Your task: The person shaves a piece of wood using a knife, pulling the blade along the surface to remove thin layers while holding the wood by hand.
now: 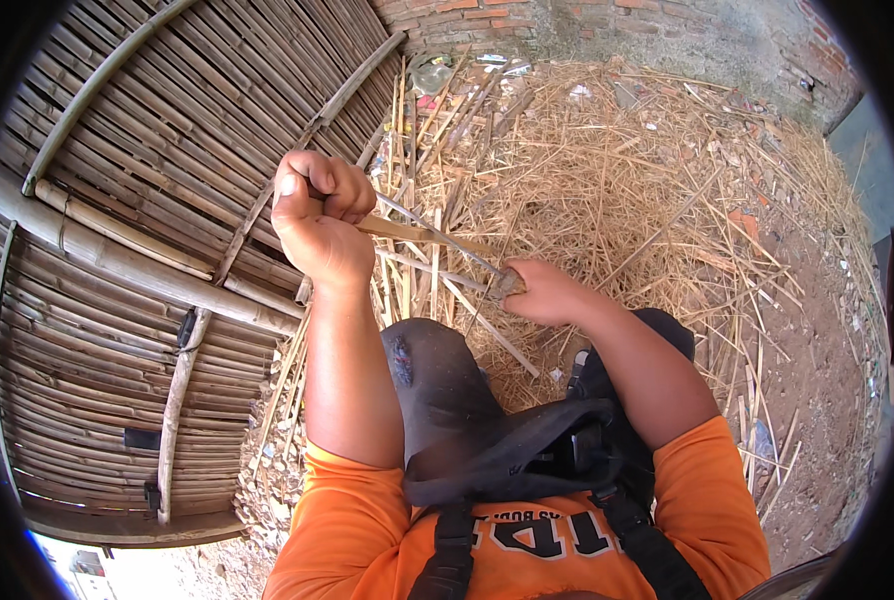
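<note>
My left hand (325, 215) is raised in front of the bamboo wall, its fingers curled closed around a pale yellow bamboo strip (399, 230). The strip runs from that fist to the right, toward my other hand. My right hand (547, 292), lower and further right, is closed on the brownish handle of a long knife (472, 256). Its thin grey blade slants up and left, crossing the strip. Whether blade and strip touch at the crossing, I cannot tell. The strip's far end is hard to make out against the straw.
A bamboo-slat wall (167, 130) with pole crosspieces stands close on my left. Dry shavings and straw (607, 190) cover the ground ahead, with long loose strips (407, 130) beside the wall. A brick wall (647, 35) closes the far side. My bent knee (432, 365) is below my hands.
</note>
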`<state>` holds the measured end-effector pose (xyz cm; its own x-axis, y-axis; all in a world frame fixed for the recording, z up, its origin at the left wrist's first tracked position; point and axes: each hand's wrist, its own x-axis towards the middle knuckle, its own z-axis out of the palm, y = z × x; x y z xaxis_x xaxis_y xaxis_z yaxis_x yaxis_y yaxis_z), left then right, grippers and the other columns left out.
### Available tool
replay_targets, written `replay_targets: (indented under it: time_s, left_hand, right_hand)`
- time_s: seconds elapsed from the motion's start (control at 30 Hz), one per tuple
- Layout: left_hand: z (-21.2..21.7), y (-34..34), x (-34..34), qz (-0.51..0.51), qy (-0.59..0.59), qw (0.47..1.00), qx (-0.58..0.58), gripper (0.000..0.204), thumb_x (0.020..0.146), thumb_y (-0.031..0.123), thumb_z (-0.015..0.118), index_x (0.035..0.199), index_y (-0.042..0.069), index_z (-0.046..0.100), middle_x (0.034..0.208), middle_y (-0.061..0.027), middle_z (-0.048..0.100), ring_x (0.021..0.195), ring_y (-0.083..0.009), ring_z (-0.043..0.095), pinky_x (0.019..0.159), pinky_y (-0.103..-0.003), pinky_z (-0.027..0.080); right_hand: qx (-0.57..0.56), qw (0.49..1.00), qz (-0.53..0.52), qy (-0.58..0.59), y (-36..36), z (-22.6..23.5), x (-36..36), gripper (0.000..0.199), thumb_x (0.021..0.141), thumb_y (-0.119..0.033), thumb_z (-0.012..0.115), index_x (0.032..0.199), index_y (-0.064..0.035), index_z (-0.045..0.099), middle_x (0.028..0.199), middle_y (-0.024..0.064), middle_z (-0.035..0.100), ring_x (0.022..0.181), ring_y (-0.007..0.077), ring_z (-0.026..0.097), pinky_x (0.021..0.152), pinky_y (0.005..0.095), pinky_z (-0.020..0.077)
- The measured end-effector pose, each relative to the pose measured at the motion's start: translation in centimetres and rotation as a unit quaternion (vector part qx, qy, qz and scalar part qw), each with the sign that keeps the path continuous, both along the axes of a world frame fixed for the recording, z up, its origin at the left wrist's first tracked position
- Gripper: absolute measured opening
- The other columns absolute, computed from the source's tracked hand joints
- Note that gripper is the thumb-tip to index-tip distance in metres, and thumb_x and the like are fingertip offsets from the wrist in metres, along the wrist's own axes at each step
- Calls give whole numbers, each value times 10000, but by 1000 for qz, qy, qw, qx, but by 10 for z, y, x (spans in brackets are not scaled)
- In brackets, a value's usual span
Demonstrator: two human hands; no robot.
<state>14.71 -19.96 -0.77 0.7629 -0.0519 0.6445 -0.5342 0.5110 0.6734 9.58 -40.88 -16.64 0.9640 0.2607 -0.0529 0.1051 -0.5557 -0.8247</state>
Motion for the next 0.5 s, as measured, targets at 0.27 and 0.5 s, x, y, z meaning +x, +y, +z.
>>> replay_targets:
  time_s: [0.27,0.5]
  left_hand:
    - [3,4,1,18,3,1000,-7,277,902,351,454,779,105,424,580,5,267,517,-120,214,478,-286,207]
    - [1,15,4,26,-14,1000,-11,287,875,370,465,773,106,420,567,10,260,510,-117,213,476,-280,203]
  right_hand:
    - [51,998,30,19,18,14,-11,502,784,-209,691,1207,40,590,863,202,664,777,285,656,747,378,509]
    - [75,997,24,-22,26,-12,-9,484,775,-188,691,1202,18,592,783,140,642,710,231,624,687,378,498]
